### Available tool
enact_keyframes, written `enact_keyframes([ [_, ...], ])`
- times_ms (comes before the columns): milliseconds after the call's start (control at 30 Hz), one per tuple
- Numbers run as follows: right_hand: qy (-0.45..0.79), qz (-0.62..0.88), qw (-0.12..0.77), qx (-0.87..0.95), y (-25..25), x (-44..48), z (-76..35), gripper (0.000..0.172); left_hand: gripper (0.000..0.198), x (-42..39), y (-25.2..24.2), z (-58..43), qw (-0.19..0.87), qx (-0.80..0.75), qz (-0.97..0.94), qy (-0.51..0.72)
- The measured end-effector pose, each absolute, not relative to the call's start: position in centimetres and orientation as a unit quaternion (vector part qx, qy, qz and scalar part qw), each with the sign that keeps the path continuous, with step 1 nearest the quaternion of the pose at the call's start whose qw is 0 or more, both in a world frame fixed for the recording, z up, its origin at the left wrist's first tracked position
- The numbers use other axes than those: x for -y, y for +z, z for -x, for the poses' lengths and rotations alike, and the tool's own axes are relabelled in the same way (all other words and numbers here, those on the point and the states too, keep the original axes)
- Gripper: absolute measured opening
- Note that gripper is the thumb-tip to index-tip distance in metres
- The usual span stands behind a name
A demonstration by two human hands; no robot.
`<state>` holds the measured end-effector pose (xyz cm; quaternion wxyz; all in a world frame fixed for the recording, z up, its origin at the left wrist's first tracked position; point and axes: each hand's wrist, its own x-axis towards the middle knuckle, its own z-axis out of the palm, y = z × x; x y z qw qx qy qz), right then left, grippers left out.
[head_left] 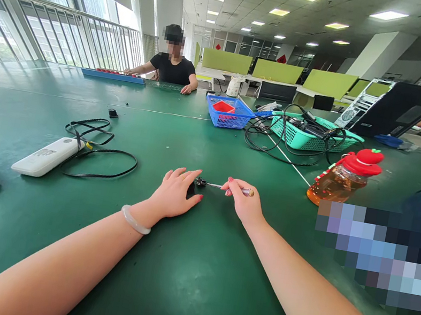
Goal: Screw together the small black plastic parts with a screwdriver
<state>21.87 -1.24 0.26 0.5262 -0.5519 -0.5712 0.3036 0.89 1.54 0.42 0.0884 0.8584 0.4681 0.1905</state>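
Near the middle of the green table (188,284), my left hand (172,192) is closed around a small black part (200,182), steadying it on the tabletop. Much of that part is hidden by the thumb and fingers. A slim screwdriver (214,185) lies nearly level in the pinch of my right hand (245,203). Its metal shaft points left and its tip meets the black part at my left fingertips; whether it sits in a screw is too small to see.
A white power bank (45,155) with a looped black cable (121,153) lies to the left, a small black piece (113,113) beyond. Farther back are a blue basket (227,120) and a green basket (299,139) of cables. A red-capped bottle (338,183) stands right. Two people sit farther away.
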Motion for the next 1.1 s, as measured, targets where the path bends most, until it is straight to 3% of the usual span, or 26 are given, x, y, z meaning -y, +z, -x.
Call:
enact_keyframes([
  [200,0.317,0.546,0.518,0.577,0.2,1.2,-21.9,0.04,0.042,-1.6,1.2,-1.0,0.117,-0.426,-0.867,0.23],
  [400,0.337,0.531,0.524,0.574,0.4,1.5,-21.6,0.045,0.06,-1.3,0.7,-1.1,0.119,-0.412,-0.883,0.189],
  [733,0.298,0.505,0.601,0.544,1.1,1.9,-21.9,0.058,0.065,0.2,0.8,-1.7,0.051,-0.479,-0.864,0.146],
  [867,0.32,0.478,0.59,0.567,1.1,2.0,-21.8,0.059,0.066,0.5,0.6,-1.6,0.055,-0.489,-0.859,0.141],
  [967,0.331,0.458,0.585,0.582,0.9,2.0,-21.7,0.058,0.066,1.0,0.6,-1.8,0.078,-0.462,-0.871,0.144],
  [1100,0.319,0.423,0.669,0.522,0.8,1.6,-22.0,0.059,0.051,1.7,0.7,-2.5,0.093,-0.425,-0.889,0.145],
])
